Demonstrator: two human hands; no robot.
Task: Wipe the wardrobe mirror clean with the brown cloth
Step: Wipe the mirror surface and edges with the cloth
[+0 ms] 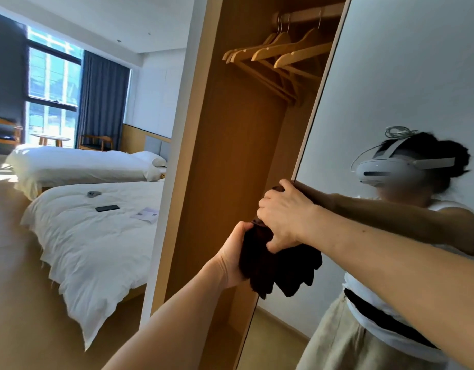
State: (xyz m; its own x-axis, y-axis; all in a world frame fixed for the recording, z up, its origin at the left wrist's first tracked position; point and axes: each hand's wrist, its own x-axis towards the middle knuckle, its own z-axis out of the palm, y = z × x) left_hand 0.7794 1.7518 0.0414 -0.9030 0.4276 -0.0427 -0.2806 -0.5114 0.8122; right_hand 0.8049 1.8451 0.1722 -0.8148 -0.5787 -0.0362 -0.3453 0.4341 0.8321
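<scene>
Both hands are on the cloth (270, 271). Your left hand (234, 253) clamps its bunched side, fingers curled round it. Your right hand (284, 217) pinches the top, thumb tucked under, knuckles right at the left edge of the mirror (390, 89). The cloth hangs as a dark wad at that edge and isn't spread on the glass. I'd call the wiping not properly under way, with the whole pane right of that edge left to cover. I can't make out smears or streaks on it. The glass is smooth and tall, reflecting you and a pale wall. Left of the mirror the wardrobe (230, 129) stands open, with hangers (278, 52) up top. Further left are two beds (97, 249), with a phone (107, 208) on the nearer.
</scene>
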